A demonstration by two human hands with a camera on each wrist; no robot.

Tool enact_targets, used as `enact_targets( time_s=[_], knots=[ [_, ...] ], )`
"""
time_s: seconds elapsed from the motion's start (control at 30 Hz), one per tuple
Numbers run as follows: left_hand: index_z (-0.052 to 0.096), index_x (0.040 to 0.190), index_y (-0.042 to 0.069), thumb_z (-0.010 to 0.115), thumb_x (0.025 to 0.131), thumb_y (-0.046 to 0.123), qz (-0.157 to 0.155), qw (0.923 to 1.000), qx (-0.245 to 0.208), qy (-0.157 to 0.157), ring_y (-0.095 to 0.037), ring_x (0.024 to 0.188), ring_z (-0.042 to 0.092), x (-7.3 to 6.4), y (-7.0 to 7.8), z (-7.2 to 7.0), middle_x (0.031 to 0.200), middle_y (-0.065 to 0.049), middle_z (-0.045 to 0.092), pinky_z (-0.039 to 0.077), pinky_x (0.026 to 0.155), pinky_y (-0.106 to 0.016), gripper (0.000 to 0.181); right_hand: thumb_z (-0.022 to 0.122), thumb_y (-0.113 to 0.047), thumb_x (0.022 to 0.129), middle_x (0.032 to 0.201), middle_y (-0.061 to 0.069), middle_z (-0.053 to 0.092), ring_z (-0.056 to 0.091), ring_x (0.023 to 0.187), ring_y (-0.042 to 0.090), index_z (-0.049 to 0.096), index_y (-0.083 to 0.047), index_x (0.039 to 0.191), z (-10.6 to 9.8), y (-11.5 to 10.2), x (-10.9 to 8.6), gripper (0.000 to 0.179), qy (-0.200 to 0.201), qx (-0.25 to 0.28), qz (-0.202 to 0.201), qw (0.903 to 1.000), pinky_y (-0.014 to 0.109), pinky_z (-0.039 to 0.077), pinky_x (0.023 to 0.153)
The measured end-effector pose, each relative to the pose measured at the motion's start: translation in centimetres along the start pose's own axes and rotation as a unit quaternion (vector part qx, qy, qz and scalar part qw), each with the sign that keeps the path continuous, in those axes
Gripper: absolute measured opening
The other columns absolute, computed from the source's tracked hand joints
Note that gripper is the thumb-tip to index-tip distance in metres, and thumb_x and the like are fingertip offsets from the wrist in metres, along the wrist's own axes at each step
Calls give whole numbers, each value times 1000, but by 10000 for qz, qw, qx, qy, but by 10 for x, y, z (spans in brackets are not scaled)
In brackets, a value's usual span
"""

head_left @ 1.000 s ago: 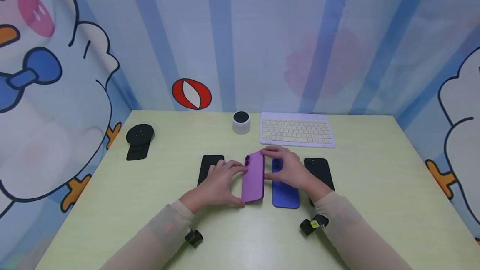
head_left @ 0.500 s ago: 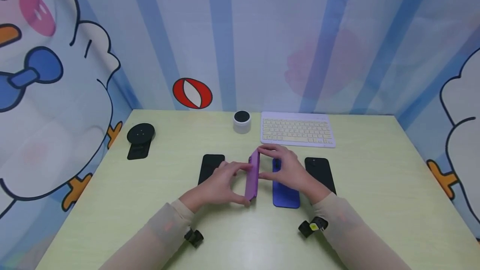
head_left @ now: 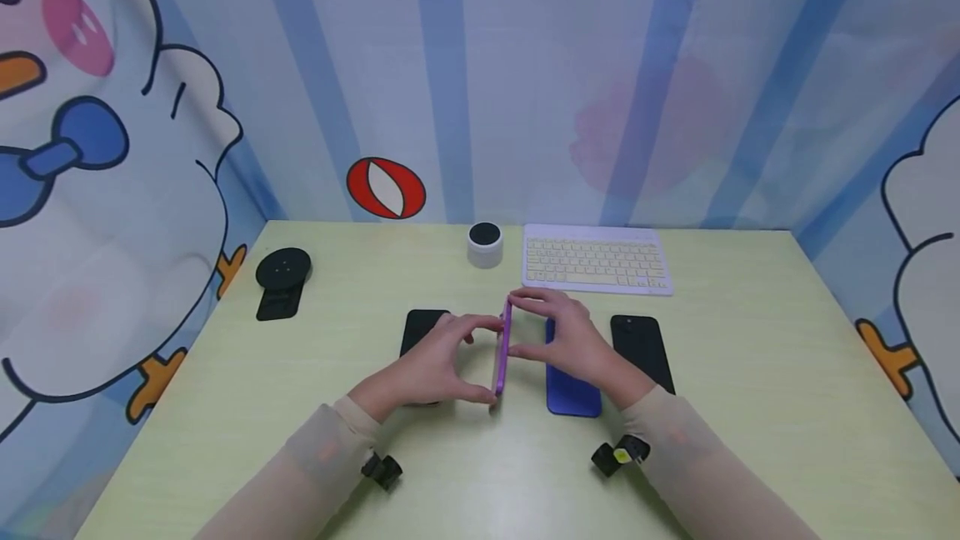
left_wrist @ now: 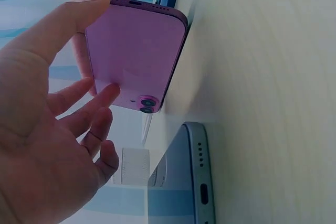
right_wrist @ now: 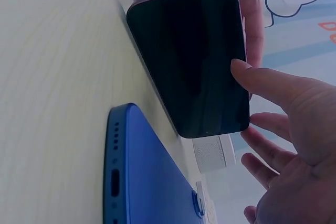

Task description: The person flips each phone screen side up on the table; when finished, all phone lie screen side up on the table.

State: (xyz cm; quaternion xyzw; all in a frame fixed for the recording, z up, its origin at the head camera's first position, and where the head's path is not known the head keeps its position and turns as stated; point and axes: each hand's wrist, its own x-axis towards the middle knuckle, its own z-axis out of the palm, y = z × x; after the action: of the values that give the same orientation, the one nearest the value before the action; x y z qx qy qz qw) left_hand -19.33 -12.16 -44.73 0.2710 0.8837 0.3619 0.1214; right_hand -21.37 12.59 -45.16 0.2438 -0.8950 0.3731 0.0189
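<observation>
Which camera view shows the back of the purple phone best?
The left wrist view: there the purple phone turns its back to the camera, and its two lenses are visible. The head view shows the phone nearly edge-on; the right wrist view shows its dark screen, so the back is hidden there.

On the pale table (head_left: 750,340), a lilac keyboard (head_left: 597,261) with whitish keys lies near the back edge, just beside a small white cylinder (head_left: 484,257) with a black top. A black stand (head_left: 282,272) with a round head is at the far left. A dark phone (head_left: 422,326), a blue phone (head_left: 573,396) and a black phone (head_left: 642,347) lie nearer the front. Behind hangs a blue-striped curtain (head_left: 525,82) printed with a red-and-white ball (head_left: 367,188) and, at left, a cartoon bird (head_left: 112,273).
</observation>
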Motion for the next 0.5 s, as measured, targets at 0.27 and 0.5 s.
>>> enact_targets(
  time_s=[0.27,0.5],
  knots=[
    [49,153,25,94,74,37,238,9995,184,-32,-27,122,47,-3,2,-10,150,9,54,46,96,-42,92,91,-32,79,149,8,59,48,143,34,64,-14,143,7,3,4,72,153,-48,-157,9997,65,30,115],
    [51,152,25,94,74,40,246,9990,360,-94,-26,120,47,-4,3,-14,145,0,58,46,95,-41,90,92,-33,78,148,10,60,49,142,35,61,-17,145,8,2,6,76,210,30,-99,9997,66,30,114]
  ],
)
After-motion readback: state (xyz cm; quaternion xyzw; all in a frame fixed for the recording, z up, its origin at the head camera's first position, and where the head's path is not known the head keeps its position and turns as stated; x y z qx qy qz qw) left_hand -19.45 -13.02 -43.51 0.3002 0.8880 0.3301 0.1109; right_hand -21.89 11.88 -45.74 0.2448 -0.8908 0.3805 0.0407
